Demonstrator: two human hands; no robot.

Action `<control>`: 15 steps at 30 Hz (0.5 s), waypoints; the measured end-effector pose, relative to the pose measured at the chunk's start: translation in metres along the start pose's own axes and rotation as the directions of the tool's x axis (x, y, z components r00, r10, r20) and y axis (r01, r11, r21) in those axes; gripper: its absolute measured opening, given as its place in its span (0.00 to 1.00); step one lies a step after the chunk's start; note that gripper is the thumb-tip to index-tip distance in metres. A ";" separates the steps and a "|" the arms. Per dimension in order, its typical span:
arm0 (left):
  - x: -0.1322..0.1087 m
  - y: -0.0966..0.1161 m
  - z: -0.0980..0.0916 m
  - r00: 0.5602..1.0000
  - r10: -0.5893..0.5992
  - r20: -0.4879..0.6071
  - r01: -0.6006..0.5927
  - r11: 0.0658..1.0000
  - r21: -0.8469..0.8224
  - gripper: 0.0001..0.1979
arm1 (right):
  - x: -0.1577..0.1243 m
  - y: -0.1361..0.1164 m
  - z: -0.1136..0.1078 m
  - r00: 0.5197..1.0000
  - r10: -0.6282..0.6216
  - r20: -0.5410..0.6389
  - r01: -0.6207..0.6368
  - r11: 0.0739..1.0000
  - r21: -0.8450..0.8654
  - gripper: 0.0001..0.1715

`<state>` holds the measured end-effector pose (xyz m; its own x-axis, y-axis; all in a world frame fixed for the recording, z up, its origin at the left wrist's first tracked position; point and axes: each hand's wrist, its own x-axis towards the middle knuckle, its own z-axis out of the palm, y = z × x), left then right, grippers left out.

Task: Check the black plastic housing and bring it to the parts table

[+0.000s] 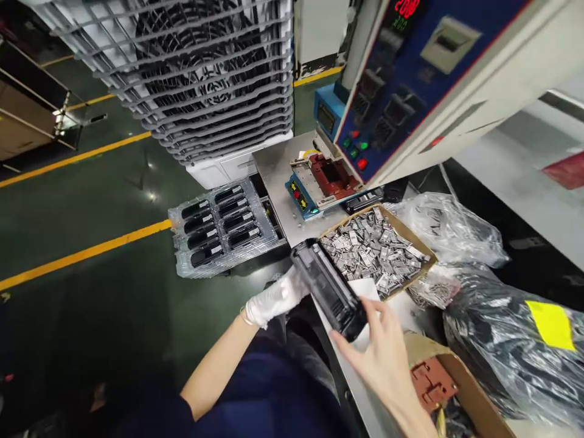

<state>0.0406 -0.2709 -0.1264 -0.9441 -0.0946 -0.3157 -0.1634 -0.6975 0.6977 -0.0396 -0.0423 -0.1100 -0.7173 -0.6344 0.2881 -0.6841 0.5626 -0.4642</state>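
The gloved left hand (276, 298) is partly hidden behind the black part (329, 289), the right hand's (381, 353) wrist runs off the bottom edge, the machine's red display (406, 8) is cut by the top edge, and its button labels are too blurred to read.

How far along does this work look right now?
Done: the clear plastic tray already holds black parts. In hand: the gloved left hand and bare right hand grip a long black plastic housing. Left: the cardboard box of small metal pieces is still heaped.
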 end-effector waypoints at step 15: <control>0.236 0.107 -0.174 0.906 0.177 -0.384 0.099 0.795 0.599 0.46 | 0.283 0.132 0.098 0.905 0.425 -0.031 -0.399 0.821 -0.409 0.51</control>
<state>-0.1497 -0.4919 -0.2380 -0.7748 -0.4815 -0.4098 -0.3943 -0.1386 0.9085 -0.3197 -0.1997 -0.1720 -0.9436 -0.3185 0.0900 -0.3292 0.9318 -0.1533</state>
